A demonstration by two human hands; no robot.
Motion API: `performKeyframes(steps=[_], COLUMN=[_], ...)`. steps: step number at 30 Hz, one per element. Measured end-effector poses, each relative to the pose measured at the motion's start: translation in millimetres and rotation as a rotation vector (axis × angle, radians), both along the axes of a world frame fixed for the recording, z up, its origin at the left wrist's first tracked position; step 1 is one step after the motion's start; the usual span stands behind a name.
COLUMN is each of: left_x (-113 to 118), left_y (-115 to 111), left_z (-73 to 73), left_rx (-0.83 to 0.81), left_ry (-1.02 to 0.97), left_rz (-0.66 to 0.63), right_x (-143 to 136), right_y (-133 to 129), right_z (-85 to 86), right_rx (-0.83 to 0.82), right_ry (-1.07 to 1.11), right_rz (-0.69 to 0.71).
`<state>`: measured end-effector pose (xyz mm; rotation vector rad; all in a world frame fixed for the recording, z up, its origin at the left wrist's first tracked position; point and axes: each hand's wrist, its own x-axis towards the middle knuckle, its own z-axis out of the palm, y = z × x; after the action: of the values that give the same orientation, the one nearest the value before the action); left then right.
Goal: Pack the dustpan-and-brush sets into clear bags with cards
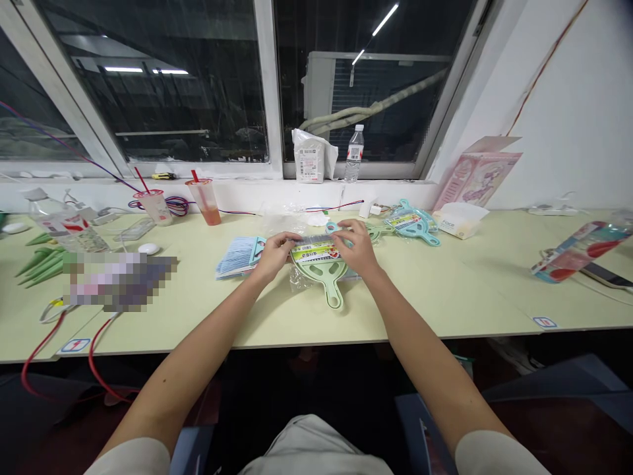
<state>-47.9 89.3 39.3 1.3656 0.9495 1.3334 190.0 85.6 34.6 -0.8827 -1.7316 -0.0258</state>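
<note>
Head view, and I see both bare hands working over a light green dustpan (327, 276) on the pale yellow-green table (475, 284), its handle pointing to six o'clock, toward the person, and its pan toward the window at twelve. Clear plastic bag (299, 281) film shows around the pan, with a printed label card (312, 253) across its upper part.

The left hand (275, 256) is at the card's ten o'clock corner, thumb and fingers closed on the bag's upper edge. The right hand (357, 248) comes in at two o'clock, its bent fingers pinching that same edge. A small blue ring (331, 227) shows beside the right fingertips — whether they touch it, I cannot tell.

Measured from the dustpan, a bundle of blue bristles (236, 256) lies at nine o'clock, just beyond the left hand. At two o'clock lies a bagged blue dustpan (418, 225), with a tissue pack (461, 221) and a pink box (482, 173) farther along that line. Two plastic cups with red straws stand at ten — the nearer (205, 203) holds an orange-red drink. A clear water bottle (354, 157) stands upright on the windowsill at one o'clock.
</note>
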Motion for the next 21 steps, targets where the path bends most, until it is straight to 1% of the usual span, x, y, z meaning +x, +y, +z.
performKeyframes(steps=[4, 8, 14, 21], left_x=[2.5, 5.2, 7.0, 8.0], left_y=[-2.6, -7.2, -10.0, -13.1], left_z=[-0.9, -1.4, -3.4, -0.5], left_rx=[0.028, 0.055, 0.051, 0.044], left_ry=[0.045, 0.105, 0.112, 0.125], left_rz=[-0.017, -0.042, -0.103, -0.124], right_x=[-12.8, -29.0, -39.9, -43.7], right_y=[-14.7, -23.4, -25.5, -24.5], right_z=[7.2, 6.4, 3.1, 0.8], right_rx=[-0.048, -0.074, -0.065, -0.09], right_ry=[-0.296, -0.418, -0.432, -0.331], right_rz=[0.174, 0.206, 0.201, 0.22])
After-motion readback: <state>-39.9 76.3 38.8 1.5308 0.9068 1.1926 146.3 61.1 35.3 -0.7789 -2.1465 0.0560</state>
